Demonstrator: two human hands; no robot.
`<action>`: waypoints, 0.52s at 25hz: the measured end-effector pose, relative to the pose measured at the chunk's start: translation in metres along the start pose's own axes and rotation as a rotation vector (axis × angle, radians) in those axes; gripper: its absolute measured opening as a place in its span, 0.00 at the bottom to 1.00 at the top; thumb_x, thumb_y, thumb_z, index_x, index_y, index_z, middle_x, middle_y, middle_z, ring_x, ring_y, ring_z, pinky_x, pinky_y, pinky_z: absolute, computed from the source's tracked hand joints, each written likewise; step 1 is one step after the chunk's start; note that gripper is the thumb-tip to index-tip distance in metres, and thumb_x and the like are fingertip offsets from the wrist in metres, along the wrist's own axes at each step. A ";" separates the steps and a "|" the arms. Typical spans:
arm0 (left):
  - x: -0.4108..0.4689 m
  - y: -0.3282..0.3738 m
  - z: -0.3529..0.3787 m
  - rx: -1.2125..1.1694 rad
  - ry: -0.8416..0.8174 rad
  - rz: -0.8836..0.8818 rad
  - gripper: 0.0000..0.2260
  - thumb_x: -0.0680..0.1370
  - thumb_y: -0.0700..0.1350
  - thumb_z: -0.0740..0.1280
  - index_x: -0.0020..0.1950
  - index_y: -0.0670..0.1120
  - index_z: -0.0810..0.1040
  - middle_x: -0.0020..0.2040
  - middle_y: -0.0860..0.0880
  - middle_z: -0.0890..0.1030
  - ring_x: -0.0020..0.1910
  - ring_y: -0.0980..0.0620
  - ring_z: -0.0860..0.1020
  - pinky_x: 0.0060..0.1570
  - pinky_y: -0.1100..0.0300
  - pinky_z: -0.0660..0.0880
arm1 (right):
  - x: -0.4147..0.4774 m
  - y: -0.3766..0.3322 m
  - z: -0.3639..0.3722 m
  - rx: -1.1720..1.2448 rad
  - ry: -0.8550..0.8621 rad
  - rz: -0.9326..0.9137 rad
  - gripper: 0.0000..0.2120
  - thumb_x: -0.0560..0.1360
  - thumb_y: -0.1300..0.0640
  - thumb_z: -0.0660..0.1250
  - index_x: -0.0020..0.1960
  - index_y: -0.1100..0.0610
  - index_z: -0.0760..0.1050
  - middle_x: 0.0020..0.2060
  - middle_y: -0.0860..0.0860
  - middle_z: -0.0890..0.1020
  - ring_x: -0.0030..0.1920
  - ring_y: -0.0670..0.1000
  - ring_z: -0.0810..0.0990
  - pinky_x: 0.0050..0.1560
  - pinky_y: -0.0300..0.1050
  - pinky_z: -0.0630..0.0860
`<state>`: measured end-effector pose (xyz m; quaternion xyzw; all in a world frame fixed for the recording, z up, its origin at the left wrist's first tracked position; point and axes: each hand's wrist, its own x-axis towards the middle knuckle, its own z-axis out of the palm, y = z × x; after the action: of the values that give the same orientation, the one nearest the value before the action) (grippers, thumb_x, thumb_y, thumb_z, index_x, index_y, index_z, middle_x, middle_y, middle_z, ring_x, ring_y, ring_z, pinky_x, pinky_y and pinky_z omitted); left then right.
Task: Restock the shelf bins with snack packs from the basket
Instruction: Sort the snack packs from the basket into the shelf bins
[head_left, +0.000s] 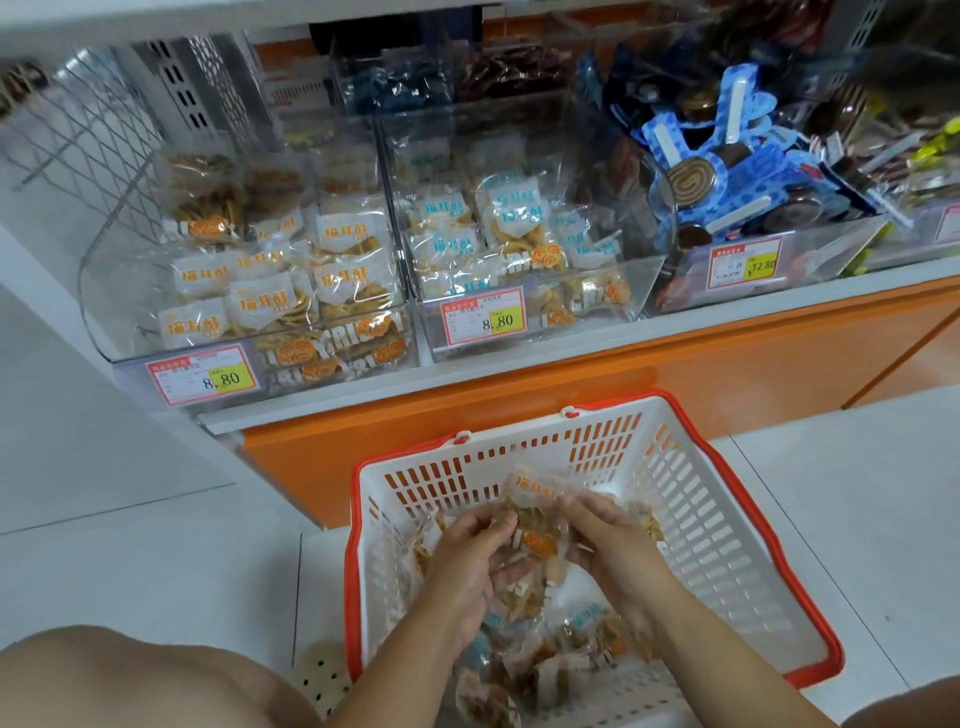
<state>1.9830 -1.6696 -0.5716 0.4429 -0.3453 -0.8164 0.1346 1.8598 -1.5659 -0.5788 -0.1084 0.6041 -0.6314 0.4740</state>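
A white basket with a red rim (727, 519) stands on the floor below the shelf, with several clear snack packs (582, 639) lying in its bottom. Above them my left hand (470, 558) and my right hand (605, 540) together hold a bunch of clear snack packs with orange print (535, 512), fingers curled round them from both sides. On the shelf, a clear bin of orange-label packs (270, 270) sits at the left, and a clear bin of blue-label packs (498, 228) sits beside it on the right.
A third bin at the right holds blue-wrapped roll cakes (727, 171). Price tags (202, 375) hang on the bin fronts. An orange base panel (623, 395) runs under the shelf. My knee (130, 680) is at the lower left over a pale tiled floor.
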 end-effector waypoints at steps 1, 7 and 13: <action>-0.003 0.010 0.006 0.033 0.003 0.037 0.09 0.78 0.38 0.67 0.58 0.39 0.77 0.50 0.41 0.85 0.48 0.42 0.84 0.46 0.51 0.82 | -0.002 -0.009 0.003 -0.033 -0.030 -0.024 0.13 0.73 0.54 0.70 0.57 0.53 0.82 0.53 0.59 0.84 0.51 0.59 0.82 0.52 0.54 0.77; -0.050 0.130 0.048 0.748 0.021 0.654 0.05 0.78 0.47 0.68 0.53 0.55 0.78 0.49 0.59 0.82 0.48 0.63 0.81 0.47 0.67 0.78 | -0.010 -0.156 0.025 -0.295 0.002 -0.486 0.13 0.73 0.68 0.70 0.54 0.55 0.80 0.41 0.48 0.86 0.42 0.45 0.83 0.41 0.34 0.76; -0.055 0.222 0.037 1.302 0.519 1.075 0.26 0.77 0.56 0.66 0.74 0.55 0.65 0.68 0.55 0.70 0.68 0.55 0.67 0.66 0.55 0.68 | 0.037 -0.270 0.039 -0.633 0.118 -0.763 0.10 0.73 0.63 0.73 0.42 0.50 0.74 0.34 0.44 0.81 0.35 0.41 0.79 0.39 0.36 0.73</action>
<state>1.9654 -1.7852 -0.3719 0.3809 -0.8619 -0.1575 0.2955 1.7415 -1.6667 -0.3521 -0.4244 0.7090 -0.5506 0.1183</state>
